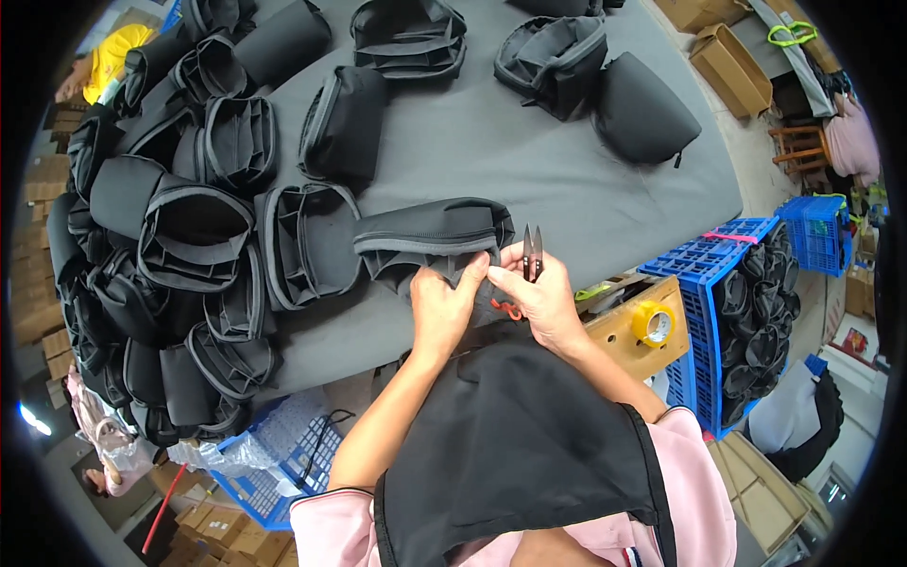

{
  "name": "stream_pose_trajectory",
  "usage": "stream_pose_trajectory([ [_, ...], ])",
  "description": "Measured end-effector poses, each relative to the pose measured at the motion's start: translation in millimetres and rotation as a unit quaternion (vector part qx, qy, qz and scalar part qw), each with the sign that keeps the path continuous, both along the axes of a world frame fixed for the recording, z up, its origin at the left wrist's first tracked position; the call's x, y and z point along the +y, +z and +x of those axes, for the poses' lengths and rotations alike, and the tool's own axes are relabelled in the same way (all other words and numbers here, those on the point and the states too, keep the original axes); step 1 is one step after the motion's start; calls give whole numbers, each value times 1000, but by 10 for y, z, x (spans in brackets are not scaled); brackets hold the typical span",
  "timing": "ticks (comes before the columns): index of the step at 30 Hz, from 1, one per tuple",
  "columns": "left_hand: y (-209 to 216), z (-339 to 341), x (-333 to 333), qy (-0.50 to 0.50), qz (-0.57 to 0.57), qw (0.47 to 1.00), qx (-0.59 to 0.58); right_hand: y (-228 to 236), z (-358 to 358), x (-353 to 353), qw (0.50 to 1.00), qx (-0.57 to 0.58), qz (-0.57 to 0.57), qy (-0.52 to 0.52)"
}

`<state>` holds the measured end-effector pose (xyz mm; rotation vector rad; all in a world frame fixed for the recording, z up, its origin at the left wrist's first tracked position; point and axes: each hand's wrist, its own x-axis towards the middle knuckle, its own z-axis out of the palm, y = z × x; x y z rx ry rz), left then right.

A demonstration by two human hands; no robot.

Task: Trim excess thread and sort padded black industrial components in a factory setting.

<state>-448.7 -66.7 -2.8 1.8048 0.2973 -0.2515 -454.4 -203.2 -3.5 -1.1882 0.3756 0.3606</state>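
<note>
A black zippered pouch [430,227] with inner dividers lies open at the near edge of the table, its mouth turned toward me. My left hand [444,307] is closed on the pouch's near rim, thumb up by the zipper end. Right beside it, my right hand [543,298] grips dark thread snips [533,255], blades pointing away from me. The right thumb and forefinger meet the pouch's right corner close to the left thumb; whether they pinch a thread is too small to tell. A small red curled piece [507,309] shows under the right hand.
Many similar black pouches [198,236] crowd the table's left side, others lie farther back on the grey cloth [435,142]. At right stand a wooden box [624,331] with yellow tape [654,323] and a blue crate [694,274] of pouches. Another blue crate [274,463] sits lower left.
</note>
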Motion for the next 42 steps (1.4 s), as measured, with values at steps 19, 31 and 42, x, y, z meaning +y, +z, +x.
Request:
stream_pose_trajectory([
  [19, -35, 203, 5, 40, -73, 996, -29, 231, 99, -251, 927, -178, -312, 106],
  [31, -38, 197, -3, 37, -68, 997, -20, 318, 123, -244, 859, -279, -413, 114],
  [42, -66, 182, -41, 35, -38, 998, -30, 473, 125, -243, 701, -375, -582, 171],
])
